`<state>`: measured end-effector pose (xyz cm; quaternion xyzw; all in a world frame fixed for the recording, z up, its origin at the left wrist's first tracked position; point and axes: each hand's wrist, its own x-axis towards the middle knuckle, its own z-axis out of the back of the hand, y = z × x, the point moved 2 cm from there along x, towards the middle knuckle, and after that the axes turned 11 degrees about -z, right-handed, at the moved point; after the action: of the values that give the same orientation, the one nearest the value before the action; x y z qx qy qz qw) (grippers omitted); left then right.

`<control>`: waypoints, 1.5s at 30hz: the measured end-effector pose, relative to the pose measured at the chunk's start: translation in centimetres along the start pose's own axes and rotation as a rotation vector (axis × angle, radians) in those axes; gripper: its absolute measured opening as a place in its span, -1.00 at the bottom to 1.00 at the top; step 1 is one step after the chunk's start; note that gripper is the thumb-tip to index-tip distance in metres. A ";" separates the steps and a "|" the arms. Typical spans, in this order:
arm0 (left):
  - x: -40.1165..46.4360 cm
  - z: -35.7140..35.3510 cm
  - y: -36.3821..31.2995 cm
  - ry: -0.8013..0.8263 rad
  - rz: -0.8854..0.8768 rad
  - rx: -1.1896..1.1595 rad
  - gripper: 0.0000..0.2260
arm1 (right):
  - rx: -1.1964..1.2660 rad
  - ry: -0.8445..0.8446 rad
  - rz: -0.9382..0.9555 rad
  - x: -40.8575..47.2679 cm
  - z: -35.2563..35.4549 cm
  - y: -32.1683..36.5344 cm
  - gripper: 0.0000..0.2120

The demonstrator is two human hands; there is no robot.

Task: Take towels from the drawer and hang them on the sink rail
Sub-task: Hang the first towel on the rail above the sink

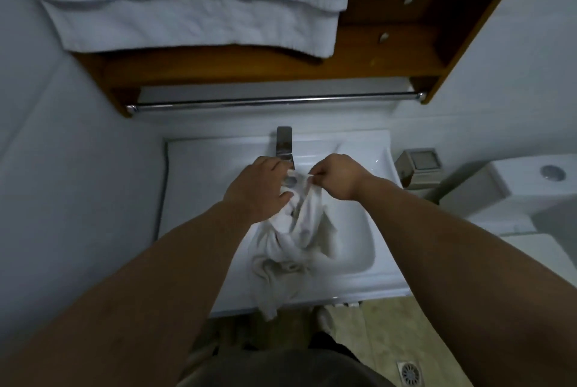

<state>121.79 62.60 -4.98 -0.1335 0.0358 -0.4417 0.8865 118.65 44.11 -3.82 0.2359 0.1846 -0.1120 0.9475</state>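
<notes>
A crumpled white towel (293, 240) hangs from both my hands over the white sink (199, 186), its lower end trailing past the sink's front edge. My left hand (259, 190) grips the towel's upper edge on the left. My right hand (337, 176) pinches a corner of the same edge, close beside the left hand. The chrome rail (274, 102) runs bare across the wall above the sink, under a wooden cabinet (390, 52). No drawer is in view.
A large white towel (187, 2) hangs folded over the cabinet's upper left. The chrome faucet (284, 141) stands behind my hands. A tissue holder (418, 168) and a white toilet tank (530, 186) sit to the right. A floor drain (412, 374) lies below.
</notes>
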 end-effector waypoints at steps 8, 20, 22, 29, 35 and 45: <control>0.1 5.5 -1.4 -0.177 -0.051 -0.013 -0.41 | 0.001 -0.064 0.188 -1.7 6.4 5.4 -0.76; 2.6 10.6 -0.5 -0.201 -0.028 0.088 -0.77 | -0.094 -0.145 0.253 -1.8 9.2 7.6 -0.73; 3.1 11.2 -0.4 -0.201 0.011 0.143 -0.77 | -0.087 -0.180 0.238 -1.5 9.6 7.5 -0.74; 5.6 13.1 -0.7 -0.090 -0.043 0.226 -0.71 | -0.007 -0.253 0.150 -0.6 10.6 7.1 -0.90; 8.4 16.7 -0.4 -0.101 -0.112 0.279 -0.74 | 0.122 -0.456 0.016 0.4 10.1 8.0 -0.87; 10.3 22.4 3.4 -0.108 -0.065 0.399 -0.74 | 0.251 -0.558 -0.130 2.1 10.0 4.8 -0.88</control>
<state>134.75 60.95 16.22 0.0203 -0.1040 -0.4605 0.8813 124.97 43.10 5.53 0.2989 -0.0833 -0.2546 0.9159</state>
